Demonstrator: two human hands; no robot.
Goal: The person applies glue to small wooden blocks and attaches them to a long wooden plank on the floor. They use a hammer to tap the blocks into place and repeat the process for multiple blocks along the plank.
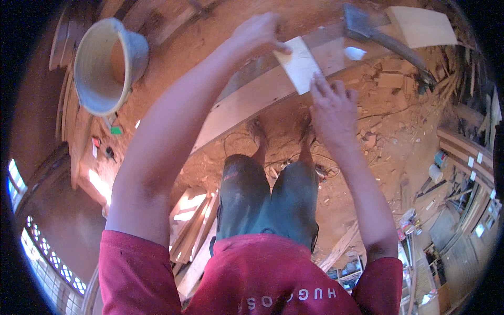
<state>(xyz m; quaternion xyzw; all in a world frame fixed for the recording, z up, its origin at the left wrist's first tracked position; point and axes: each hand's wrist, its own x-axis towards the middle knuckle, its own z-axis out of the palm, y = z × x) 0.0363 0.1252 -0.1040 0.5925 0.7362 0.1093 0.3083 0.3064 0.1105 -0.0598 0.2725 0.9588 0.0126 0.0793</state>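
Note:
A pale, flat rectangular piece (298,65) is held tilted above a long wooden plank (220,126). I cannot make out whether it is wood or a stiff sheet. My left hand (258,32), slightly blurred, grips its upper left corner with the thumb on the face. At the lower right edge, my right hand (335,107) pinches it with the index finger along the side, the other fingers curled. To the right of the piece, a small white lump (355,53) rests on the plank. Beyond it lies a hammer-like or adze-like tool (362,26) with a dark head and long handle.
A pale curved wood block (422,26) sits at the far right. A large grey bucket (137,55) is at the far left. Wood scraps (391,79) and a thin cord litter the reddish ground. Stacked boards (464,149) line the right; offcuts (194,226) lie left of my legs.

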